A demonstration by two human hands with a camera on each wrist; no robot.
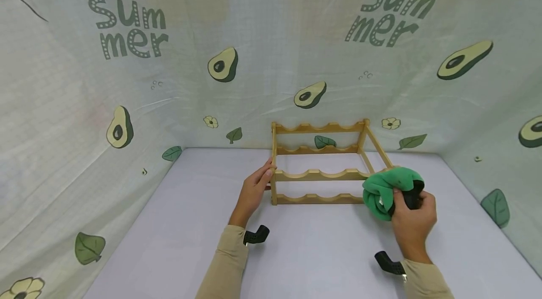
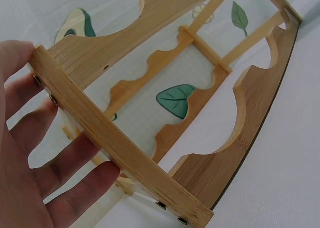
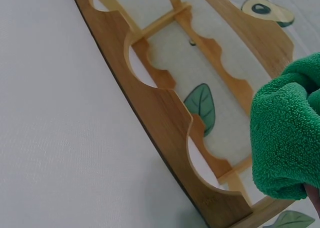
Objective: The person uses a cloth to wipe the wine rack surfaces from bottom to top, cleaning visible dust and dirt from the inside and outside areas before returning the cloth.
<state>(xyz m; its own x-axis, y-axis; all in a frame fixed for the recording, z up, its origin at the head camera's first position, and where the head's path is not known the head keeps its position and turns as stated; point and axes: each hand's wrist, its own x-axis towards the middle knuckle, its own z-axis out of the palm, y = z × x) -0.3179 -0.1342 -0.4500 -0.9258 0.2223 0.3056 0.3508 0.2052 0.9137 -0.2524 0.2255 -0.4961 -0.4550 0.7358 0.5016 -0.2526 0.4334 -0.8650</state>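
A two-tier wooden wine rack (image 1: 322, 176) with scalloped rails stands at the back of the table. My left hand (image 1: 252, 190) grips its front left post (image 2: 120, 133), the thumb near one end and the fingers spread along the back. At the front right corner, my right hand (image 1: 415, 221) holds a bunched green terry cloth (image 1: 387, 188), which covers that corner in the head view. A black piece (image 1: 412, 195) shows between the cloth and the fingers; I cannot tell what it is. In the right wrist view, the cloth hides nearly all of the right hand.
The white-covered table (image 1: 313, 252) spreads out in front of the rack. Close behind it hangs a pale curtain (image 1: 262, 101) printed with avocados and leaves, which also runs along both sides. A black wrist mount (image 1: 256, 235) sticks out from the left sleeve, another (image 1: 389, 263) from the right.
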